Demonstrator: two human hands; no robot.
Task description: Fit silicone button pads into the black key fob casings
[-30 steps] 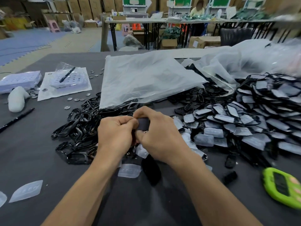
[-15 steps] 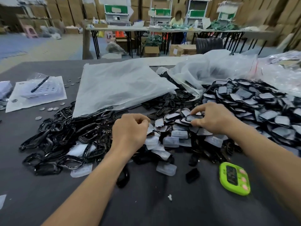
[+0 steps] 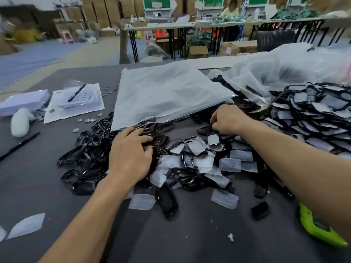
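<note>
My left hand [image 3: 131, 154] lies with spread fingers on the heap of black key fob casings [image 3: 87, 154] at the centre left. Further back, my right hand [image 3: 228, 120] curls its fingers down onto a black casing [image 3: 204, 130] at the edge of the plastic bag and seems to pinch it. Translucent silicone button pads [image 3: 235, 165] lie loose between my arms. One pad [image 3: 141, 202] and a single casing [image 3: 167, 202] lie nearer to me. A large pile of casings with pads fitted [image 3: 313, 118] fills the right.
A flat clear plastic bag [image 3: 167, 95] covers the casings behind my hands, and a crumpled bag [image 3: 266, 76] lies at the back right. A green timer [image 3: 319, 228] sits under my right forearm. A pen [image 3: 19, 145], coin cells [image 3: 87, 120] and a white tray [image 3: 76, 97] are left.
My right hand left the finished pile and moved left to a casing by the bag's edge. My left hand uncurled and spread over the casing heap.
</note>
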